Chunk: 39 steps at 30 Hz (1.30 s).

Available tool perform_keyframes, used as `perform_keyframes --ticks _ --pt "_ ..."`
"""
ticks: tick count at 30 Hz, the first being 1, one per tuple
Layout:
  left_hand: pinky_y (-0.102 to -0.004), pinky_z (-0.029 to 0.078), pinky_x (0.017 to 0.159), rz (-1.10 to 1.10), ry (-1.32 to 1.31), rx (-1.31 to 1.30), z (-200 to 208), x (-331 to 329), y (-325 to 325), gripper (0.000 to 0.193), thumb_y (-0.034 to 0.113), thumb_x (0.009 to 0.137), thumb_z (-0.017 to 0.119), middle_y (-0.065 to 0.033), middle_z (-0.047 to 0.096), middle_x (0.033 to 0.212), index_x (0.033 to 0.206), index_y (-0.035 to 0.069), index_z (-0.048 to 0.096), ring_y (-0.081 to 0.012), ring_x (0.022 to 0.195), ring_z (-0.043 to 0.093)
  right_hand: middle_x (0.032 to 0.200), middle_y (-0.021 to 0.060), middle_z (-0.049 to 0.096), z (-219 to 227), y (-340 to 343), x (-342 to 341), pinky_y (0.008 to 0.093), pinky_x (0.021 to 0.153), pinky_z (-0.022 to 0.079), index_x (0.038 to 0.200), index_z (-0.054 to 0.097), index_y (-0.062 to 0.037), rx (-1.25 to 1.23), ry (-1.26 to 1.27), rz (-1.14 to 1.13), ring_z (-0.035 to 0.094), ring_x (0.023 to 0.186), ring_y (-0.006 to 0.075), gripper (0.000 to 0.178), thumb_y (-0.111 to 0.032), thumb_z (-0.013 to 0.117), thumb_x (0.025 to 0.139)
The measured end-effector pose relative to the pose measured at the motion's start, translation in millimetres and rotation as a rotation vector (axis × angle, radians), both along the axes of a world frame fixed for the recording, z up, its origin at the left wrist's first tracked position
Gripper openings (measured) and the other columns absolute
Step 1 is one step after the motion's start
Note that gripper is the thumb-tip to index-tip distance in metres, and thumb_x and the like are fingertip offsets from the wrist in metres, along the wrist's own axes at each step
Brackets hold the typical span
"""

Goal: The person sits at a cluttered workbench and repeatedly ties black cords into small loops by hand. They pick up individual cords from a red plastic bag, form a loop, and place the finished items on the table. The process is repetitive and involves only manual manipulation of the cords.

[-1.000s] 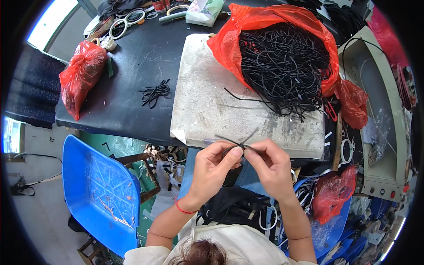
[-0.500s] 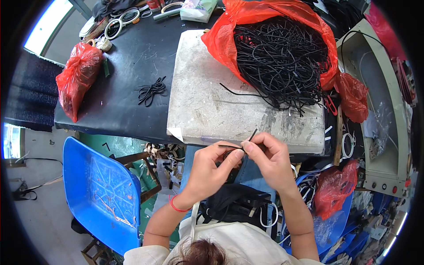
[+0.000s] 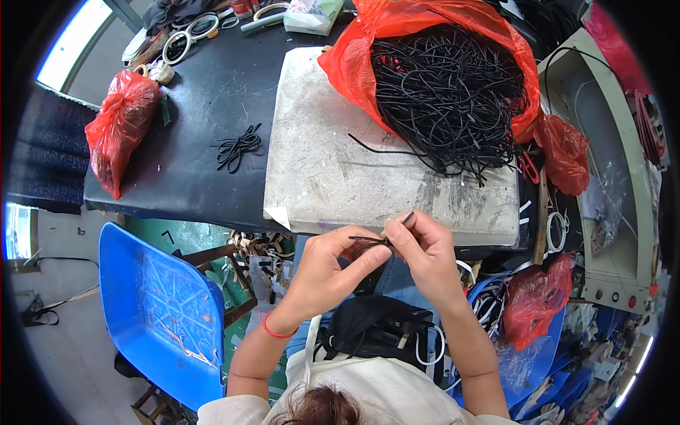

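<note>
Close together in front of the board's near edge, my two hands work on a thin black cord (image 3: 367,240). Thumb and fingers of my left hand (image 3: 333,262) pinch it, with loops of cord showing between them. My right hand (image 3: 423,249) grips the cord close by, and a short end sticks up past its fingertips. Beyond them, a large heap of black cords (image 3: 450,99) fills an open red plastic bag (image 3: 347,71). One strand trails from the heap onto the pale board (image 3: 312,170). A small tied bundle of black cord (image 3: 239,148) lies to the left.
A knotted red bag (image 3: 122,127) sits on the black table (image 3: 205,106) at left, with tape rolls (image 3: 177,47) behind it. Below stands a blue plastic chair (image 3: 159,312). At right are a beige machine (image 3: 616,262) and another red bag (image 3: 538,297). A black pouch (image 3: 361,322) rests near my lap.
The cord between my hands has drawn into a tighter gathering, with more strands side by side at my left fingertips. Both hands stay almost in place; the view has shifted slightly.
</note>
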<state>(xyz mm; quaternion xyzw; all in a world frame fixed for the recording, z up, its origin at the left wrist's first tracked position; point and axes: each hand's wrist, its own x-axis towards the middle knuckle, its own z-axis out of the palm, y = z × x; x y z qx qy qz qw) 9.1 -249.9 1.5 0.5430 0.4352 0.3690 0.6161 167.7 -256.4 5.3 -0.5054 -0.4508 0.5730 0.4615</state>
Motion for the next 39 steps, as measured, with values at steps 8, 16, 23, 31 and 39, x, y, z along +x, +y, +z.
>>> perform_keyframes --ticks 8,16,23,31,39 --pt "-0.0275 0.041 0.050 0.059 0.245 0.338 4.5 14.6 -12.2 0.013 0.004 0.077 0.063 -0.0102 0.053 0.066 0.086 -0.005 0.060 -0.0181 0.054 0.052 0.049 -0.0048 0.038 -15.2 2.6 0.9 0.0227 0.042 0.024 0.060 0.048 -0.0024 0.097 -0.244 -0.181 0.031 0.048 0.0029 0.031 -0.018 0.061 0.084" --pt "-0.0204 0.045 0.062 0.147 -0.126 -0.111 -11.6 4.1 -10.5 0.017 0.010 0.083 0.061 -0.0049 0.062 0.080 0.093 -0.004 0.062 -0.0073 0.070 0.057 0.063 -0.0021 0.049 10.9 3.8 9.8 0.0189 0.050 0.032 0.077 0.057 -0.0007 -0.131 0.081 -0.114 0.040 0.057 0.0023 0.021 -0.019 0.058 0.087" --pt "-0.0228 0.047 0.064 0.137 -0.087 0.054 -10.3 10.1 -9.9 0.019 0.008 0.081 0.061 -0.0080 0.063 0.084 0.097 -0.002 0.062 -0.0099 0.072 0.058 0.071 -0.0040 0.053 9.1 -6.6 5.7 0.0177 0.054 0.035 0.084 0.058 -0.0004 -0.033 -0.037 -0.050 0.044 0.063 0.0014 0.012 -0.012 0.058 0.086" --pt "-0.0236 0.045 0.061 0.047 0.007 0.150 -11.4 12.5 -10.7 0.018 0.006 0.078 0.063 -0.0085 0.062 0.080 0.095 -0.001 0.063 -0.0108 0.067 0.056 0.058 0.0016 0.044 -2.9 -4.9 3.0 0.0241 0.047 0.029 0.067 0.056 0.0021 0.239 -0.389 -0.174 0.038 0.052 0.0072 0.021 -0.013 0.063 0.081" --pt "-0.0211 0.047 0.063 0.035 -0.285 -0.292 -4.1 9.6 -3.1 0.017 0.006 0.081 0.062 -0.0069 0.063 0.082 0.095 -0.003 0.061 -0.0088 0.070 0.058 0.058 -0.0002 0.046 -1.3 2.3 2.4 0.0223 0.047 0.031 0.067 0.056 0.0007 0.034 -0.238 -0.147 0.039 0.052 0.0069 0.027 -0.020 0.061 0.084"
